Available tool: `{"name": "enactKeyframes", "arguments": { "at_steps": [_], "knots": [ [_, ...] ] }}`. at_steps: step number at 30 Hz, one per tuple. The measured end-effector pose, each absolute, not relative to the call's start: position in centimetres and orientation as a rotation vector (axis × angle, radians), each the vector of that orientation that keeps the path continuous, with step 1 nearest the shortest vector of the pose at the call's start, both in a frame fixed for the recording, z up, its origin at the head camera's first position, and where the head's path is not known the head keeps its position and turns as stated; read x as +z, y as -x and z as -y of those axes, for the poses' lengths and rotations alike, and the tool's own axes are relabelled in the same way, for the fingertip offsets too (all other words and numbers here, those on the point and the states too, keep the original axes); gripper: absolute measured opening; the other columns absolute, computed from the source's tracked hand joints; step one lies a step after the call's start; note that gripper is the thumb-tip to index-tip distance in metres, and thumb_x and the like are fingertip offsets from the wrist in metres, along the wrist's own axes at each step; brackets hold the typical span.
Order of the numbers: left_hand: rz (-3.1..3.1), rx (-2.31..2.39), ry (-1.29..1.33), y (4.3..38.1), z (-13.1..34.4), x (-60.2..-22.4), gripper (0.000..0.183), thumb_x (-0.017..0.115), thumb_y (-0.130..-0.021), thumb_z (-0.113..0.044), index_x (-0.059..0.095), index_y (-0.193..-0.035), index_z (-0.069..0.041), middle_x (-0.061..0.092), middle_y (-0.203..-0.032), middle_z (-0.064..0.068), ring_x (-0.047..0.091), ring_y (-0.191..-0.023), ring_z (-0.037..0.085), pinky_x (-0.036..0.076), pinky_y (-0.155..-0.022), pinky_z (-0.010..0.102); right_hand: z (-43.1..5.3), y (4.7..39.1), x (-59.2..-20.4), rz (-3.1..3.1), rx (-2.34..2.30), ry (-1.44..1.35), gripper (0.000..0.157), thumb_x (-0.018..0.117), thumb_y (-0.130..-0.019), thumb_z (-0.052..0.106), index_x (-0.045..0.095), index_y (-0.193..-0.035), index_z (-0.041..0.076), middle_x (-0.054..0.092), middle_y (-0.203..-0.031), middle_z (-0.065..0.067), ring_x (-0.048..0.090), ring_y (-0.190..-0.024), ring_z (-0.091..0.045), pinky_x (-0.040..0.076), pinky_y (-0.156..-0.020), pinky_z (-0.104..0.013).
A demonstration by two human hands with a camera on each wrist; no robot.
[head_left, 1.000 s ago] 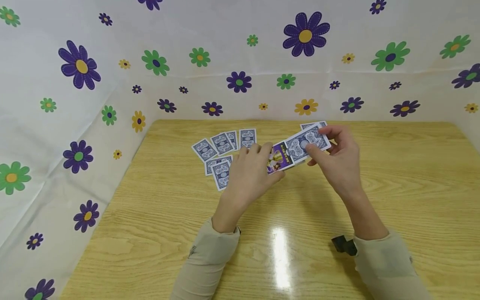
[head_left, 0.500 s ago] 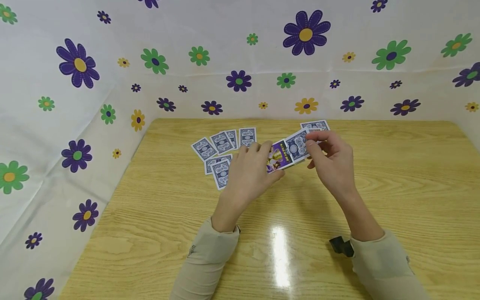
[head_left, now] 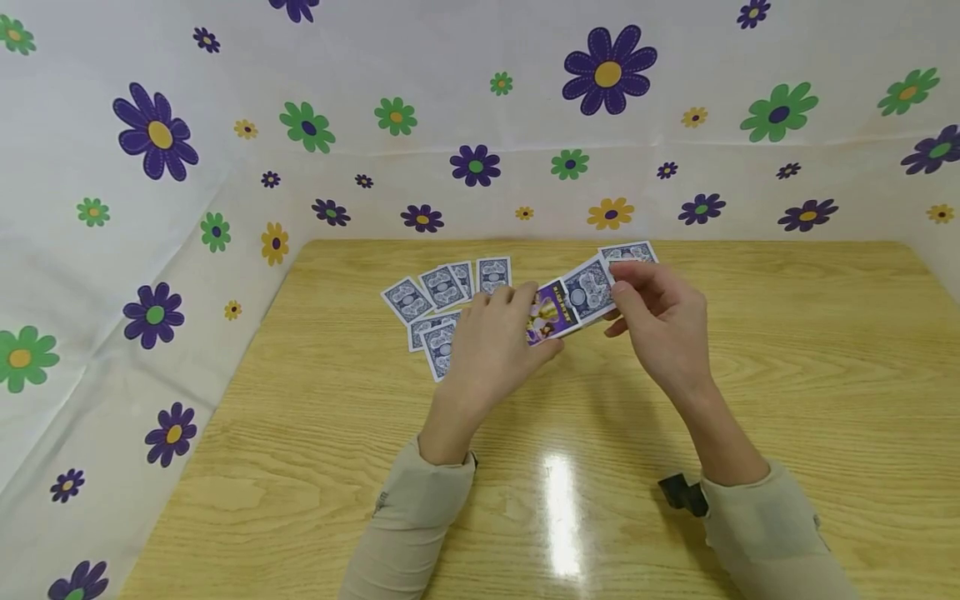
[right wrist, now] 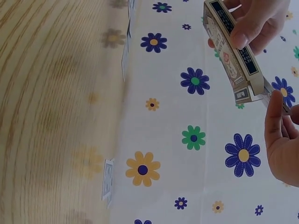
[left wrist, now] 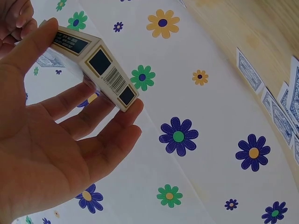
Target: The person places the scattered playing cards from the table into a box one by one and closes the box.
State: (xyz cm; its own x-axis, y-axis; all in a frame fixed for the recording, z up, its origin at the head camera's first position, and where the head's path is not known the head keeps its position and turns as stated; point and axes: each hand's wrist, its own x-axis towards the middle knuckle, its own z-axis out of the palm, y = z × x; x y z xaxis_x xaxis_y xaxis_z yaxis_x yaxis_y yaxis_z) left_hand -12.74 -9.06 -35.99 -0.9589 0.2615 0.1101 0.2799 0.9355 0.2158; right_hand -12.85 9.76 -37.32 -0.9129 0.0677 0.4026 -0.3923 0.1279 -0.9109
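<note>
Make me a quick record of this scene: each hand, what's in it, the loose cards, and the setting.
left hand: holds card box
right hand: pinches blue-backed card
held card: partly out of box; whether more lie beneath, unclear
left loose cards: several, patterned backs up, some overlapping
right loose card: at least one, beyond right hand
surface: wood-grain table
backdrop: flowered white cloth

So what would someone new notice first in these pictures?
Probably the white flower-print backdrop behind the wooden table, with its bold purple, green and yellow blooms. Then, near the head view's middle, the purple-fronted card box in the left hand, with the right hand pinching a blue-backed playing card at its open end. More blue-backed cards lie on the table, mostly left of the box.
</note>
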Motion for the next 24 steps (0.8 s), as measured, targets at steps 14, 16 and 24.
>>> {"name": "enactKeyframes", "arguments": {
  "at_steps": [14, 16, 24],
  "knots": [
    [3.006, -0.325, 0.427, 12.64, 9.07, -35.93, 0.077, 0.074, -0.084, -0.054, 0.049, -0.144, -0.012, 0.061, -0.13, 0.013, 0.058, -0.111, 0.032, 0.05, -0.093, 0.043, -10.1, 12.63, -37.23, 2.148, 1.797, -0.35, 0.02, 0.059, -0.097, 0.002, 0.068, -0.114, -0.004, 0.06, -0.088, -0.005, 0.055, -0.068, -0.018, 0.051, -0.052, -0.02],
    [3.008, -0.316, 0.425, 12.62, 9.09, -35.91, 0.077, 0.073, -0.084, -0.054, 0.049, -0.144, -0.012, 0.061, -0.13, 0.013, 0.058, -0.11, 0.032, 0.05, -0.093, 0.042, -10.1, 12.61, -37.23, 2.162, 1.794, -0.361, 0.021, 0.059, -0.096, 0.001, 0.068, -0.114, -0.004, 0.059, -0.088, -0.006, 0.055, -0.068, -0.016, 0.051, -0.052, -0.02],
    [3.007, -0.321, 0.427, 12.56, 9.15, -35.89, 0.077, 0.074, -0.084, -0.054, 0.049, -0.144, -0.011, 0.061, -0.129, 0.013, 0.058, -0.111, 0.032, 0.05, -0.093, 0.043, -10.02, 12.65, -37.47, 2.197, 1.714, -0.399, 0.022, 0.061, -0.092, -0.002, 0.07, -0.112, -0.005, 0.062, -0.086, -0.01, 0.055, -0.064, -0.011, 0.05, -0.05, -0.018]
  ]
}}
